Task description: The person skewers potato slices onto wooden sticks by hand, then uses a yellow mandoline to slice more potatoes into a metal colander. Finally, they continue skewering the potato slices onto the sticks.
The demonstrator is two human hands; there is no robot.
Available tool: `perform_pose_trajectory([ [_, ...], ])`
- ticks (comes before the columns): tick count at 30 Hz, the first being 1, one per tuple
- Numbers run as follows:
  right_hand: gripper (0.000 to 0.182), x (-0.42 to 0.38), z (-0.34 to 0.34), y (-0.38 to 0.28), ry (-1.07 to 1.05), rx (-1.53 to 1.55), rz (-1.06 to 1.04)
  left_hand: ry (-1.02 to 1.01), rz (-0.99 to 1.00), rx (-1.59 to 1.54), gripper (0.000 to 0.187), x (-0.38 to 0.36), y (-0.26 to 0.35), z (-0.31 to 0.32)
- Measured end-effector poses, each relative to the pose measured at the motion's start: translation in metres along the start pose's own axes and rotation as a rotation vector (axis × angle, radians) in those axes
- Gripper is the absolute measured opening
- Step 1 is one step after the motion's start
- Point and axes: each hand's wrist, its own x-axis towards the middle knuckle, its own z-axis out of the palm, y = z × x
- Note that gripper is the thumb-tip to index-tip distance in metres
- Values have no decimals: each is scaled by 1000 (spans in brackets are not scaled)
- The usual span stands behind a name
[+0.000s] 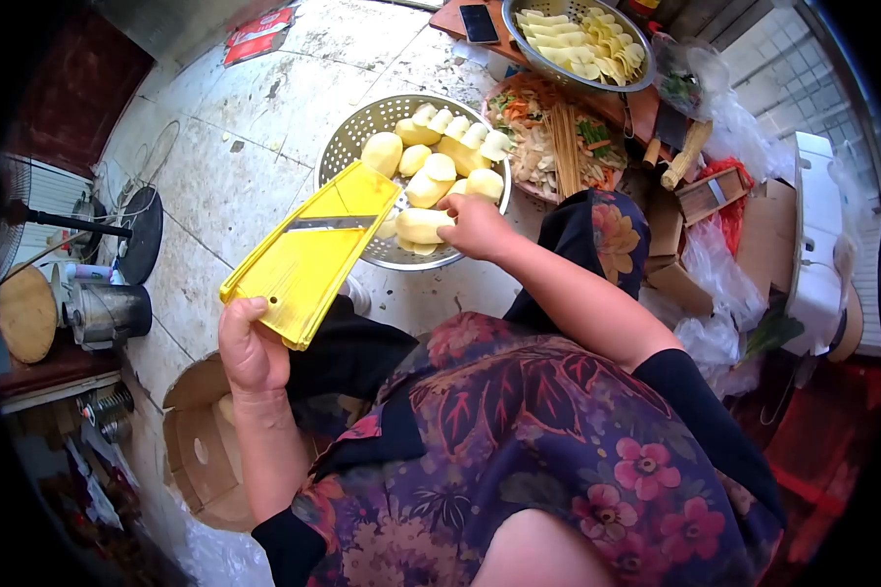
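My left hand [252,344] is closed on the lower end of a yellow slicer [315,256]. The slicer is tilted, its metal blade facing up, and its far end reaches over the left rim of a perforated metal colander [345,137]. Peeled potatoes [382,154] lie in the colander, with a row of overlapping slices [465,132] at its back. At the colander's front right, my right hand [475,227] has its thumb and fingers around the end of a peeled potato [421,227], which lies among the others.
A second colander [531,49] of potato slices and a phone [478,24] sit at the back right. Beside them is a tray of cut vegetables and sticks [561,142]. A cardboard box [201,450] stands at lower left, a fan [139,235] at left, plastic bags at right.
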Motion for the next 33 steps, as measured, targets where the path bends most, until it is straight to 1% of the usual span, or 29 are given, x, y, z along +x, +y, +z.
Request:
perform_pose_trajectory([
  [1, 40, 3, 6, -3, -7, -2, -2, 7, 0, -3, 53, 0, -2, -2],
  [3, 52, 8, 19, -5, -3, -228, -50, 39, -34, 1, 52, -1, -6, -3],
  [4, 55, 14, 23, -7, -55, -255, -8, 36, -49, -16, 52, 1, -9, -4],
  [5, 55, 17, 27, -8, -60, -258, -9, 41, -50, -19, 52, 3, -12, -7],
  [7, 46, 25, 33, -10, -160, -396, 10, 42, -73, -13, 51, 8, -19, -14],
  [10, 42, 30, 39, -9, -141, -476, -29, 20, -100, 1, 51, 12, -22, -21],
  [11, 42, 33, 42, -5, -144, -479, -31, 7, -116, 15, 51, 13, -23, -23],
  [13, 50, 37, 42, -1, -100, -490, -100, 10, -120, 15, 52, 15, -24, -27],
  [16, 52, 40, 34, -2, -157, -530, -81, 21, -128, -5, 52, 20, -24, -31],
  [19, 56, 40, 33, 1, -165, -523, -79, 29, -142, -39, 53, 24, -25, -33],
  [23, 56, 37, 33, 2, -167, -524, -99, 18, -147, -66, 54, 25, -27, -35],
  [26, 55, 38, 37, -2, -146, -554, -70, 32, -138, -76, 54, 24, -28, -33],
  [28, 56, 38, 40, -7, -135, -595, -11, 20, -130, -78, 54, 24, -28, -32],
  [33, 61, 39, 33, -10, -185, -603, 30, 14, -110, -137, 55, 27, -30, -37],
])
